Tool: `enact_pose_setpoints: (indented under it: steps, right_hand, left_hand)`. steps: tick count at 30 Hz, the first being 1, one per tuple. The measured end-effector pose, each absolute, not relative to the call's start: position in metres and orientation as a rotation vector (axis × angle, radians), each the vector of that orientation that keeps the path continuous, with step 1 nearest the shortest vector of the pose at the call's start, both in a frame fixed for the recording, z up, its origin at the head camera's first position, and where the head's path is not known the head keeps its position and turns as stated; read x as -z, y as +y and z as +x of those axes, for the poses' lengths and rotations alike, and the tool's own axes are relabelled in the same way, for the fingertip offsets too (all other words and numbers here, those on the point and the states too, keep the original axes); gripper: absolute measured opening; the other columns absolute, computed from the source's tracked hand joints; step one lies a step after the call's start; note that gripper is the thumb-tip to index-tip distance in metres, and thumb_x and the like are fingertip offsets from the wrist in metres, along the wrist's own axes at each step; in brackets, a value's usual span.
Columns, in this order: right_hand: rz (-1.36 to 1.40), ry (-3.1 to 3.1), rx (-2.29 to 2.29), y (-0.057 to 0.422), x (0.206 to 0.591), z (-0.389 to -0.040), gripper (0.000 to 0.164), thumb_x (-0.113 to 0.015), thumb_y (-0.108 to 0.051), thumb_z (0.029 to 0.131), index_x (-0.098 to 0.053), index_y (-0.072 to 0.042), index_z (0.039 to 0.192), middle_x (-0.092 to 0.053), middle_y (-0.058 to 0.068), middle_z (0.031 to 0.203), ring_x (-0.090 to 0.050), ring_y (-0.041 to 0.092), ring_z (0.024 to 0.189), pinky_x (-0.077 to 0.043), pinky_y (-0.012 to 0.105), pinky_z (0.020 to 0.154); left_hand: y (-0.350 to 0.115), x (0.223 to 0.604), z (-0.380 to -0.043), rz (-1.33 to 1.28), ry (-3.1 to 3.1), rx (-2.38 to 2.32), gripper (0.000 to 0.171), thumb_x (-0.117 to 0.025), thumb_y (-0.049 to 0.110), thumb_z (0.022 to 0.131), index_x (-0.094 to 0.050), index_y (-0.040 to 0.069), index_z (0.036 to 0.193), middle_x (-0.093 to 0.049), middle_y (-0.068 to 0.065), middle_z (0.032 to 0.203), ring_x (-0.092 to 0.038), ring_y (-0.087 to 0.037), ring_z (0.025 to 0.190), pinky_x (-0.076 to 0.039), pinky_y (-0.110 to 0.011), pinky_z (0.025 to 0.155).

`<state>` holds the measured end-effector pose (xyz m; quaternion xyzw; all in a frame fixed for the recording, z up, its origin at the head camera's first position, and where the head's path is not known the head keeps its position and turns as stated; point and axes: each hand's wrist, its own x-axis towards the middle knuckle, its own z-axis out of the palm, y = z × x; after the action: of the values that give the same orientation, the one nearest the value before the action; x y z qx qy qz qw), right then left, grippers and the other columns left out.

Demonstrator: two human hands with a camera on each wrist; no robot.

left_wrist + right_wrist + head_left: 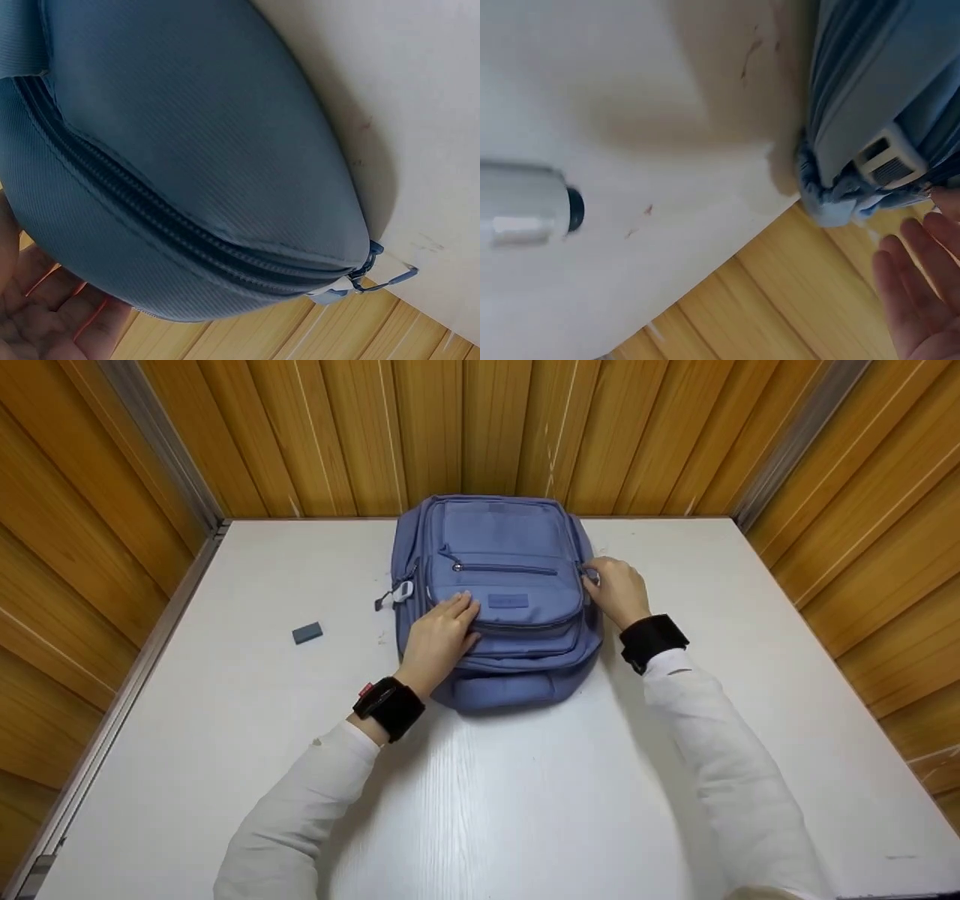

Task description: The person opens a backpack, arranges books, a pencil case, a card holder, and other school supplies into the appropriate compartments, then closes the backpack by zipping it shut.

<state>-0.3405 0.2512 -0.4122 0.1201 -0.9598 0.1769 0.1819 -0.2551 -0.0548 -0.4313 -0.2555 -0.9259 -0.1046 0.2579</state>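
Note:
A blue backpack (499, 532) lies front side up on the white table, with a zipped front pocket and a small label patch. My left hand (441, 634) rests on the lower left of its front panel, fingers extended over the fabric. In the left wrist view, a curved double zipper (172, 225) runs along the bag's side, below the rounded panel. At the bag's right edge, my right hand (619, 589) pinches a zipper pull between thumb and forefinger, mostly hidden by the fingertips. The right wrist view shows the other fingers (911, 281) extended, near a strap with a pale buckle (890, 156).
A small dark grey-blue block (307, 633) lies on the table (247, 720) left of the bag. A white tag (403, 592) hangs at the bag's left side. Wood-patterned walls (495, 427) stand behind and at both sides. A pale cylinder with a dark end (525, 202) appears in the right wrist view.

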Motion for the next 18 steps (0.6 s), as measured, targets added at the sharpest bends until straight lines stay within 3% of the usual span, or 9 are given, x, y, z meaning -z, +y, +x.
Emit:
enact_pose_setpoints:
  steps: [4, 8, 13, 18]
  right_hand:
    - [0.536, -2.606, -0.591, 0.246, 0.416, -0.322, 0.025, -0.064, -0.008, 0.098, -0.074, 0.002, 0.119, -0.074, 0.021, 0.123, -0.069, 0.039, 0.118, -0.055, 0.052, 0.102]
    - [0.747, -2.523, -0.61, 0.236, 0.419, -0.303, 0.027, -0.069, -0.017, 0.098, -0.075, -0.001, 0.118, -0.074, 0.017, 0.125, -0.069, 0.036, 0.12, -0.055, 0.05, 0.103]
    - [0.98, -2.413, -0.529, 0.223, 0.423, -0.285, 0.033, -0.077, -0.025, 0.092, -0.076, -0.006, 0.119, -0.073, 0.014, 0.129, -0.07, 0.033, 0.12, -0.057, 0.047, 0.1]
    - [1.06, -2.345, -0.413, 0.212, 0.427, -0.278, 0.026, -0.076, -0.021, 0.092, -0.079, -0.009, 0.115, -0.076, 0.01, 0.121, -0.073, 0.029, 0.113, -0.06, 0.042, 0.094]
  left_hand:
    - [-0.054, 0.431, -0.256, -0.703, -2.502, 0.288, 0.047, -0.076, 0.026, 0.092, -0.068, 0.003, 0.133, -0.067, -0.014, 0.139, -0.066, -0.027, 0.13, -0.052, -0.038, 0.11]
    - [-0.054, 0.431, -0.256, -0.703, -2.506, 0.297, 0.047, -0.075, 0.025, 0.093, -0.067, 0.003, 0.133, -0.067, -0.014, 0.139, -0.065, -0.027, 0.131, -0.051, -0.038, 0.111]
    - [-0.054, 0.432, -0.256, -0.692, -2.516, 0.29, 0.047, -0.076, 0.025, 0.093, -0.067, 0.003, 0.133, -0.067, -0.014, 0.14, -0.065, -0.027, 0.131, -0.051, -0.038, 0.111]
    - [-0.054, 0.432, -0.255, -0.694, -2.519, 0.29, 0.048, -0.075, 0.026, 0.093, -0.066, 0.003, 0.135, -0.066, -0.014, 0.141, -0.064, -0.027, 0.132, -0.05, -0.038, 0.112]
